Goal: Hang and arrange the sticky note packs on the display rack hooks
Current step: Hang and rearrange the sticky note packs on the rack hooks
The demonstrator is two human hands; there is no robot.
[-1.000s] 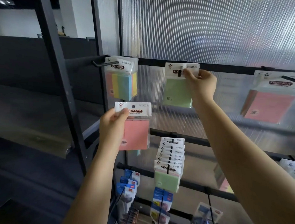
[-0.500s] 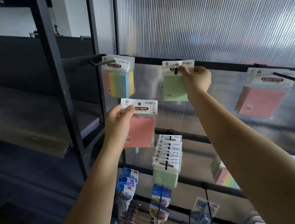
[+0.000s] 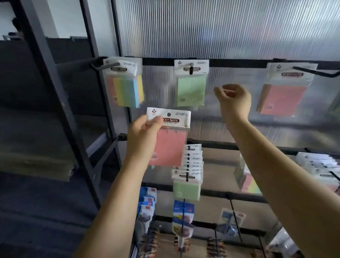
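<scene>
Your left hand (image 3: 143, 131) pinches the pink pack (image 3: 167, 137) by its header, hole clear for a hook, below the hung green pack (image 3: 190, 84); right hand (image 3: 233, 97) loosely curled, empty, nearby.

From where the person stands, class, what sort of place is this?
Probably a stationery shop display. Sticky note packs, like the green pack, hang on hooks from a black rack bar, with more packaged goods on lower hooks.
</scene>
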